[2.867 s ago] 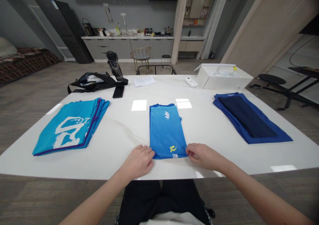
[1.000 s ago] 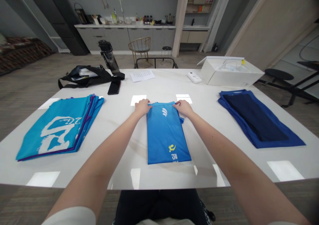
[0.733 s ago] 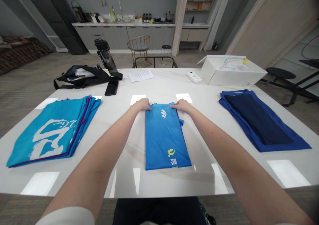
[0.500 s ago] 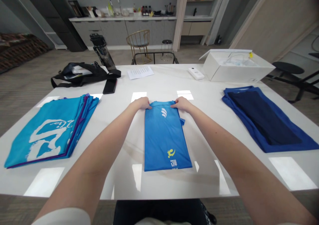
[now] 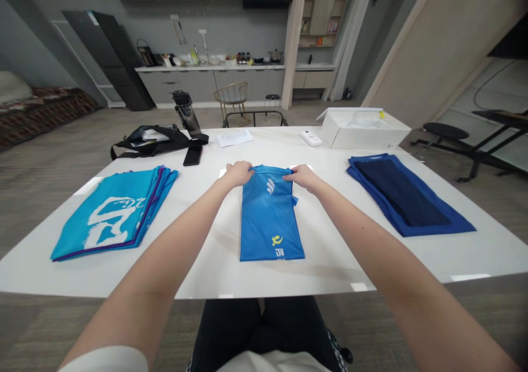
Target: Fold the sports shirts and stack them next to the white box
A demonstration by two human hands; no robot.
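Note:
A blue shirt (image 5: 269, 218) folded into a long narrow strip lies in the middle of the white table (image 5: 206, 262), with a white logo near its far end and a yellow mark near me. My left hand (image 5: 238, 173) pinches the far left corner of the shirt. My right hand (image 5: 303, 176) pinches the far right corner. The far edge is lifted slightly and bunched between my hands.
A stack of turquoise shirts (image 5: 117, 212) lies at the left, a stack of dark blue shirts (image 5: 404, 193) at the right. At the far side are a black bag (image 5: 154, 139), a dark bottle (image 5: 185, 110), a phone (image 5: 192, 155), a paper sheet (image 5: 235, 137), a white remote (image 5: 311, 138) and an open white box (image 5: 365, 129).
My hands went from the shirt's near edge to its far edge and closed on the corners. In the last half second the far edge has risen and wrinkled. The view has tilted up.

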